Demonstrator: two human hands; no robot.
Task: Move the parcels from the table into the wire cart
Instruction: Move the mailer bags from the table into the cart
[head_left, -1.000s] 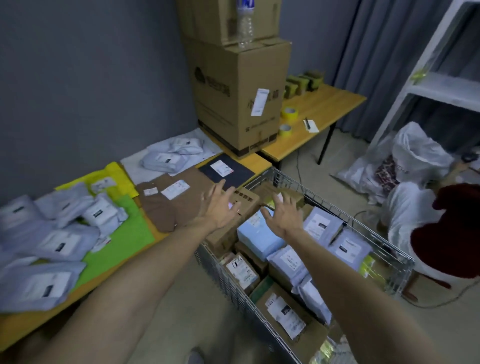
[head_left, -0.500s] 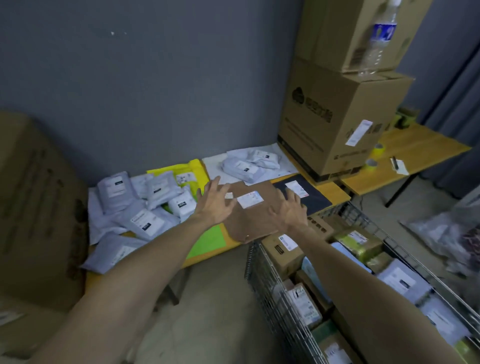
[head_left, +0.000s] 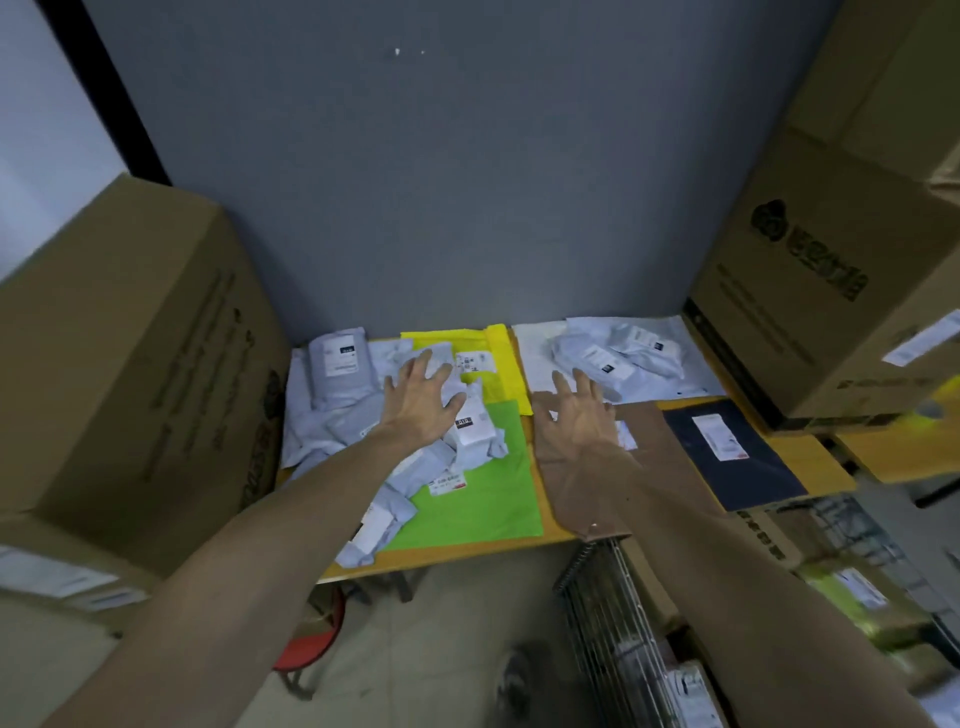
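Left hand (head_left: 423, 400) splayed over grey parcels (head_left: 340, 364) — right hand (head_left: 579, 415) splayed, empty, above brown mailer (head_left: 652, 428).

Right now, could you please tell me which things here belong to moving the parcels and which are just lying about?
Job: grey mailers, green mailer, yellow mailer, brown mailer, navy mailer, white mailers, table, wire cart, left hand, right hand.
Lying about: cardboard box on the left, stacked cartons on the right, red stool.

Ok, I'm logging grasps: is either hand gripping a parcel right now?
No, the left hand and the right hand both show straight, spread fingers curled round nothing.
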